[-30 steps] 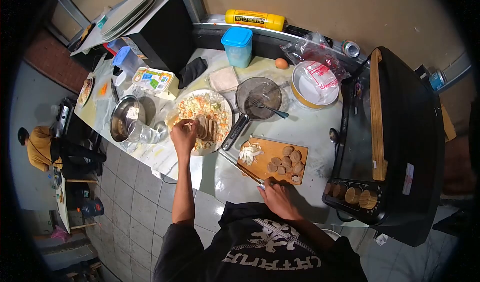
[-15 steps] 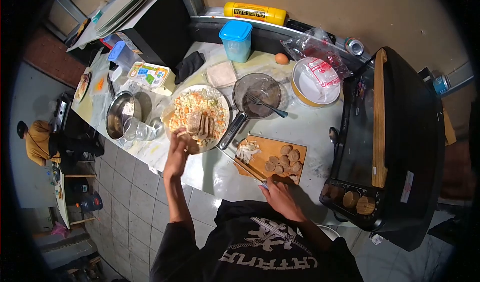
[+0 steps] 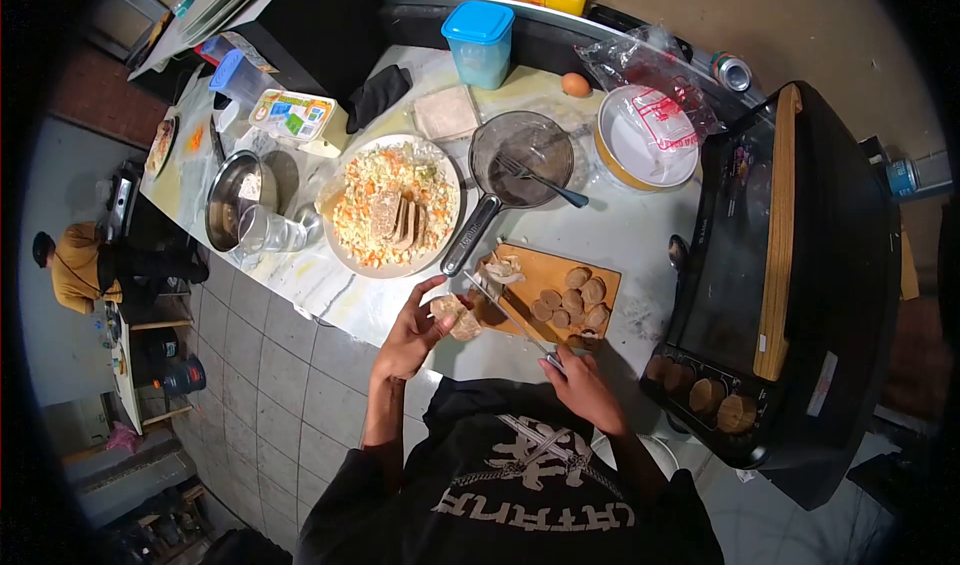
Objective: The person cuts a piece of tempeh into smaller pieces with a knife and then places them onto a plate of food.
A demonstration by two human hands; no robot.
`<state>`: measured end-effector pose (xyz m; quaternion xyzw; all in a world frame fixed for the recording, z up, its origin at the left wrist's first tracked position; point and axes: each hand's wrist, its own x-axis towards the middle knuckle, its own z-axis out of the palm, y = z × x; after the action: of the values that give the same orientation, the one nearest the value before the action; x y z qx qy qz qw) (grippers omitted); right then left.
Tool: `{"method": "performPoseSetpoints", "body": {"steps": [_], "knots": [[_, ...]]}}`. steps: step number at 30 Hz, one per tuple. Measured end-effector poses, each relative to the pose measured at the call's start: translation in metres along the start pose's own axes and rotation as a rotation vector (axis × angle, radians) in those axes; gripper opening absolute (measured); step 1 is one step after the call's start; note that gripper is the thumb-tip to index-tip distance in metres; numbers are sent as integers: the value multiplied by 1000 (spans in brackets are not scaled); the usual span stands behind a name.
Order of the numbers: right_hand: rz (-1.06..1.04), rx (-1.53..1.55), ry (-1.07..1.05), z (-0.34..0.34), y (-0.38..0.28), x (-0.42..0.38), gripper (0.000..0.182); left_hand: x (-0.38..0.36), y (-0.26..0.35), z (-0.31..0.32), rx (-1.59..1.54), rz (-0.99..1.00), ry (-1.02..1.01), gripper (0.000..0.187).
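Note:
My left hand (image 3: 405,343) grips a pale brown piece of sausage (image 3: 458,319) with a dark red spot near its top. In my right hand (image 3: 588,393) is a knife (image 3: 512,313), its blade slanting up and left close to the piece. Beneath the blade is a wooden cutting board (image 3: 600,265) carrying several round brown slices (image 3: 568,303) and whitish peelings (image 3: 500,269). Behind my left hand stands a white plate (image 3: 352,265) of chopped white and orange vegetables (image 3: 385,180), topped with brown slices (image 3: 396,219).
A frying pan (image 3: 500,145) with a fork (image 3: 545,185) sits behind the board. Nearby are a bowl (image 3: 647,135), an egg (image 3: 575,85), a metal bowl (image 3: 222,210) and a glass (image 3: 270,231). On the right is a black grill (image 3: 735,225); a person (image 3: 80,270) is far left.
My left hand has moved from the plate's front edge rightward and toward me, bringing the piece beside the knife. The knife has lifted from the board's edge, its tip now pointing toward the piece.

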<state>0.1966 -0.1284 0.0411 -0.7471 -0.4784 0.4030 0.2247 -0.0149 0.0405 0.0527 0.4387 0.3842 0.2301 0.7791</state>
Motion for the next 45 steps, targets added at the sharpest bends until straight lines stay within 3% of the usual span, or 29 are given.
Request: {"method": "performPoseSetpoints", "body": {"steps": [14,19,22,26,28,33,35,43,45], "knots": [[29,82,37,-29,7,-13,30,9,-18,17,-187,102,-121,56],[25,115,32,-30,7,-15,31,9,-25,22,-13,262,-66,50],[22,132,23,-34,5,-16,33,4,-18,32,83,216,3,53],[26,203,13,-41,-5,-18,34,4,-21,34,104,189,-28,60],[-18,214,14,-38,-2,-16,33,4,-23,35,231,309,-83,60],[-119,360,66,-27,-16,-3,27,-2,-14,45,324,190,-171,47],[-205,602,113,-24,-29,4,22,-3,-12,48,318,137,-196,43],[-228,634,167,7,-15,25,21,-4,-13,48,439,161,-273,43],[-269,563,170,14,-7,26,13,-3,-13,48,451,169,-283,43]]}}
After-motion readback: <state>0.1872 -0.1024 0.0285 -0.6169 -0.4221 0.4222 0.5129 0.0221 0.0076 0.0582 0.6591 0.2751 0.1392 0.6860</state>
